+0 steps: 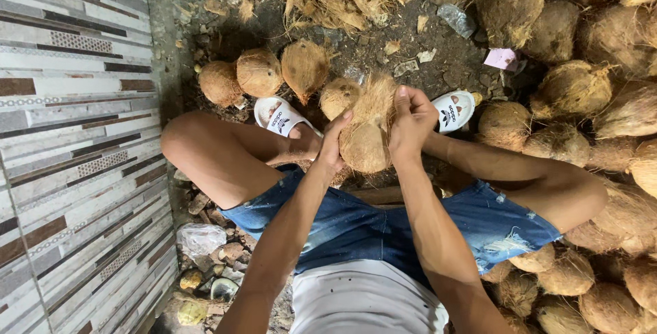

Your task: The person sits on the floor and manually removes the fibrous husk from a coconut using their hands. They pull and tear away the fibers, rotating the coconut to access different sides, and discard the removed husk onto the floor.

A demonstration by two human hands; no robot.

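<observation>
Right now we hold the coconut point(365, 144) between our knees, above the ground; our left hand point(331, 148) is cupped against its bare shell and our right hand point(413, 120) is clenched on the husk tuft point(375, 100) at its top. If those fibres tear free suddenly, we judge the nut could slip and roll into the husked coconuts point(260, 72) ahead.
</observation>
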